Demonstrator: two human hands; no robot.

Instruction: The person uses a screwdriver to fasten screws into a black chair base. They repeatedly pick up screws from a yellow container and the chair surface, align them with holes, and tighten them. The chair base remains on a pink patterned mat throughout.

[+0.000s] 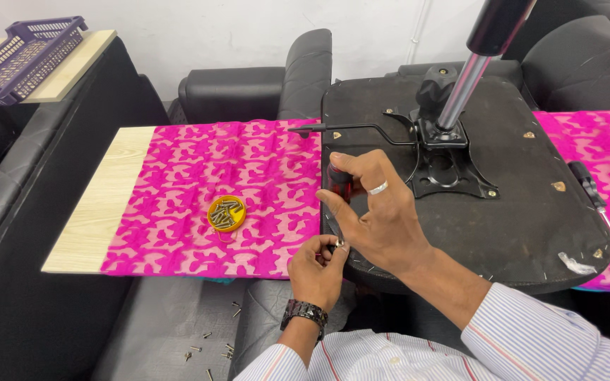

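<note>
An upturned black chair seat [503, 204] lies on the pink patterned cloth [234, 183], with a metal mechanism plate [446, 159] and a gas cylinder [471, 70] standing up from it. My right hand [372, 212] grips a red-and-black screwdriver [337, 180] upright at the seat's near left edge. My left hand [317, 268] is just below, pinching a small screw [339, 243] at the screwdriver's tip. A yellow dish of several screws [226, 213] sits on the cloth to the left.
Another screwdriver [598, 204] lies at the seat's right edge. The cloth covers a wooden board [104, 204] resting across black chair parts [262, 88]. Loose screws [213, 346] lie on the grey surface below. A purple basket [22, 56] sits far left.
</note>
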